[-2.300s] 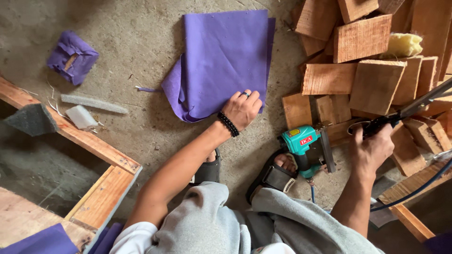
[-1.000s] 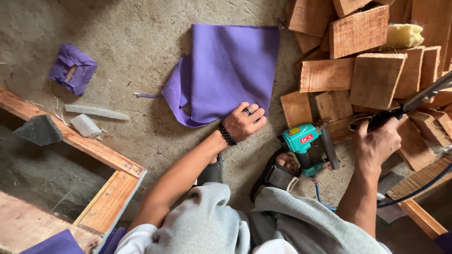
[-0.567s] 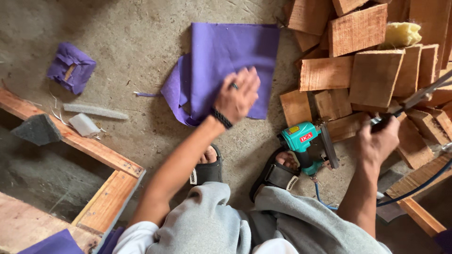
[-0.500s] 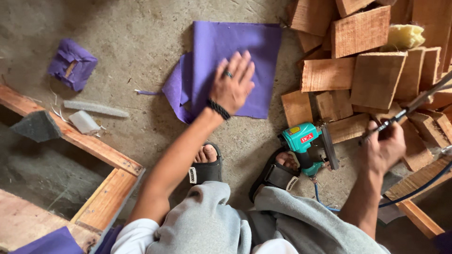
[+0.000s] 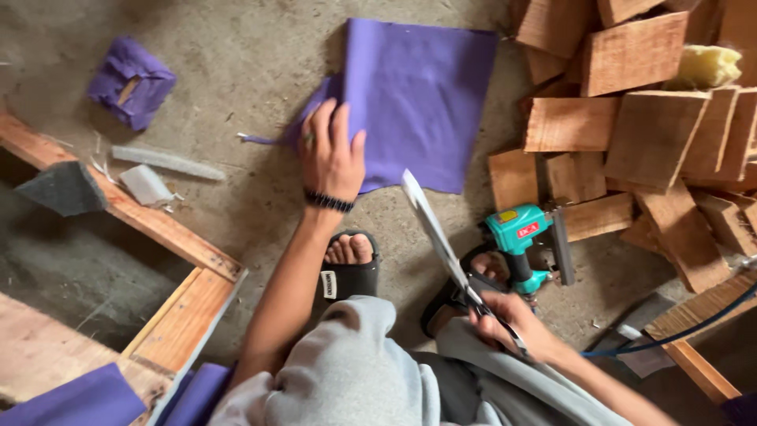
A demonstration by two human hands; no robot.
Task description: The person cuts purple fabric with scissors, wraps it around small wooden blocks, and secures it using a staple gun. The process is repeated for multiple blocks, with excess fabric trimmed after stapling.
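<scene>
A grey concrete floor (image 5: 236, 47) fills the view, with the person crouched over it in grey clothing and black sandals. At the upper right lies a loose heap of rough reddish-brown wooden blocks (image 5: 631, 102), one of them carrying a lump of yellow foam (image 5: 710, 65). At the left runs a frame of pale wooden planks (image 5: 158, 229), with purple cloth over its lower corner.

A large sheet of purple fabric (image 5: 426, 87) lies flat on the floor just left of the blocks, its left corner folded over. The left hand (image 5: 330, 151), wearing a black beaded bracelet, rests palm-down on that folded corner with fingers spread, pressing the sheet rather than gripping it.

A teal pneumatic staple gun (image 5: 522, 241) sits on the floor between the blocks and the person's right foot, near a blue hose (image 5: 670, 335).

The right hand (image 5: 509, 319) is clenched around the handles of long steel scissors (image 5: 441, 241), whose blades point up and left toward the fabric's lower edge, not touching it.

A small purple-wrapped block (image 5: 130, 81) lies well apart at the upper left.
</scene>
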